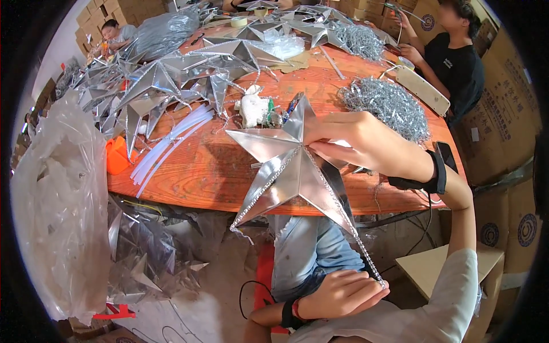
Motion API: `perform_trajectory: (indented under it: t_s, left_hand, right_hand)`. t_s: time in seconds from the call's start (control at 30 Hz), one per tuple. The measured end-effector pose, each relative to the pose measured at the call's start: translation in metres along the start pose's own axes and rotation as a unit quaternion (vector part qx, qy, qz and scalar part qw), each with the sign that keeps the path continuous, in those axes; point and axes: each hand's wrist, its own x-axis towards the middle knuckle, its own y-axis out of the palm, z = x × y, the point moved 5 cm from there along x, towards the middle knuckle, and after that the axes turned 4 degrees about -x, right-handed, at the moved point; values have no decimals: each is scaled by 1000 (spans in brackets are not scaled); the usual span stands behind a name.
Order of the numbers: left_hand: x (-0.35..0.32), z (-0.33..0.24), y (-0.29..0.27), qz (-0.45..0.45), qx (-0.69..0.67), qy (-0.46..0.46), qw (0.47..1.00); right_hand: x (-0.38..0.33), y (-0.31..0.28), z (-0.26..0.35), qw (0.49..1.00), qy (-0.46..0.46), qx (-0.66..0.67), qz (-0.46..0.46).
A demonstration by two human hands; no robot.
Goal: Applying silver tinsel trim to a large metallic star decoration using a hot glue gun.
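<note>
A large silver foil star (286,166) hangs over the front edge of the wooden table (200,171). My right hand (366,143) grips the star's right point, with a black band on that wrist. A beaded silver trim (343,211) runs along the star's edge down to its lower point. My left hand (337,294) is low by my lap, fingers pinched on the end of that trim near the lower tip. Under the star are my jeans (309,251).
Several finished silver stars (171,80) are heaped at the table's left and far end. Silver tinsel piles (389,106), white tubes (171,140), an orange item (117,154) and a power strip (423,91) lie on the table. A person in black (452,63) works at the right. A clear bag (57,200) stands at the left.
</note>
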Motion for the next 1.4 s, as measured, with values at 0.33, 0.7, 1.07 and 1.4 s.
perform_trajectory:
  t_s: [0.33, 0.7, 1.07, 1.4]
  left_hand:
    - [3, 0, 2, 30, 3, -22, 999]
    - [1, 0, 7, 37, -10, -28, 999]
    - [-10, 11, 14, 40, -61, -58, 996]
    - [-21, 21, 18, 110, -75, -130, 983]
  right_hand:
    - [-3, 4, 2, 999, -11, -17, 26]
    - [-5, 5, 5, 997, -46, -48, 35]
    - [-8, 7, 2, 997, -50, -45, 30]
    - [-10, 9, -2, 996, -73, -46, -1]
